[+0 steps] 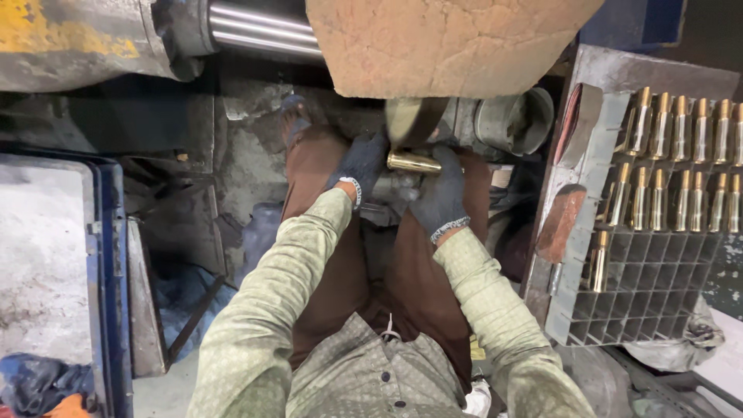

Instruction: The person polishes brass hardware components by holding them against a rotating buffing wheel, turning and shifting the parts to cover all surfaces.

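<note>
Gripping the brass tube (412, 162) w/ both gloved hands: your left hand (360, 166) pinches its left end, right hand (441, 197) wraps underneath, just below the buffing wheel (414, 120).

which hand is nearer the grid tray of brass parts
Right. The right hand holds one end of a brass tube at the wheel, on the side toward the grid tray. The left hand grips the tube's far end, farther from the tray.

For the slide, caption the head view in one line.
Gloved left hand and right hand press a brass tube to a buffing wheel, beside a grid rack.
</note>
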